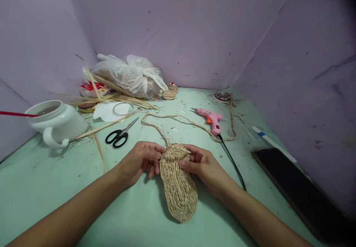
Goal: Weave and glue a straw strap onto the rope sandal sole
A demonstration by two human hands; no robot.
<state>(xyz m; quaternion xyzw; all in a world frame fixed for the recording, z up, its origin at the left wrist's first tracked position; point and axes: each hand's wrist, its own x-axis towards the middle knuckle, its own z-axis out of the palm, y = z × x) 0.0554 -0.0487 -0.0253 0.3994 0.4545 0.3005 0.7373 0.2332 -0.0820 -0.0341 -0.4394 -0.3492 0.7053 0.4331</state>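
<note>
A sole-shaped woven straw piece (179, 187), made of coiled braid, is held tilted above the green table between both hands. My right hand (201, 165) grips its upper right edge, thumb on the top face and fingers behind. At the upper left edge, my left hand (146, 160) pinches the piece with its upper fingers, while the other fingers curl loosely below. From the piece's top end a braided straw cord (158, 128) runs out, loops across the table and passes by the pink glue gun (211, 120).
Black-handled scissors (121, 134) lie left of centre. A white teapot-like pot (62, 121) stands at far left. Behind are loose straw strips (119, 98), a white plastic bag (130, 74) and small woven pieces (170, 92). A dark phone-like slab (294, 187) lies right; purple walls (189, 28) enclose the table.
</note>
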